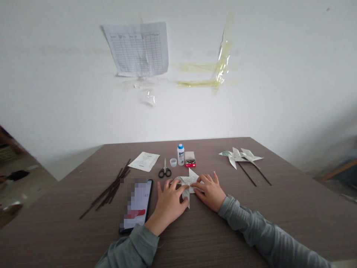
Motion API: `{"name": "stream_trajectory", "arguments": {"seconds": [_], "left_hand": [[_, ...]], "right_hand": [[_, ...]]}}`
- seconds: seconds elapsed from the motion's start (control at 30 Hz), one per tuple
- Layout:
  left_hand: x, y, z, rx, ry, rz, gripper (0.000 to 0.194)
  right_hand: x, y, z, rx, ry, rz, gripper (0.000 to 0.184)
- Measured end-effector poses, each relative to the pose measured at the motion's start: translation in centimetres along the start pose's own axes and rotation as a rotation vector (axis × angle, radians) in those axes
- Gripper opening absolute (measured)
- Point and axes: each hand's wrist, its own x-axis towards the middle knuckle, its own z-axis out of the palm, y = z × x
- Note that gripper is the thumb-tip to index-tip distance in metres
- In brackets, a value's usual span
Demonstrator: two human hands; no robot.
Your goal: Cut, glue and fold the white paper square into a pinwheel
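A folded paper pinwheel made of printed paper lies on the brown wooden table in front of me. My left hand rests on its left side, fingers curled and pressing the paper. My right hand presses on its right side, fingertips pinching a folded flap near the centre. Both hands are touching the paper, which stays on the table. Part of the pinwheel is hidden beneath my fingers.
A phone lies left of my hands, beside several dark sticks. Behind are a paper sheet, scissors, a glue bottle with its cap, a pin box. Two finished pinwheels lie right.
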Motion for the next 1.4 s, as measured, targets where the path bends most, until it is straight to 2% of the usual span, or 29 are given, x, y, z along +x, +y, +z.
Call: {"name": "stream_trajectory", "arguments": {"seconds": [0.33, 0.57, 0.8, 1.17, 1.4], "left_hand": [[0.0, 0.5, -0.6, 0.028, -0.05, -0.027, 0.059], [0.1, 0.5, -0.7, 0.018, -0.034, -0.023, 0.058], [0.0, 0.8, -1.0, 0.037, -0.047, -0.038, 0.062], [0.6, 0.3, -0.3, 0.015, -0.004, -0.011, 0.053], [0.7, 0.1, 0.0, 0.021, 0.014, -0.005, 0.057]], "right_hand": [[-0.1, 0.0, -0.2, 0.043, 0.026, 0.004, 0.037], [0.0, -0.2, -0.4, 0.01, -0.005, 0.007, 0.036], [0.4, -0.8, -1.3, 0.024, -0.119, 0.061, 0.037], [1.2, -2.2, -3.2, 0.06, -0.25, 0.171, 0.039], [0.9, -1.8, -2.7, 0.042, -0.221, 0.155, 0.04]]}}
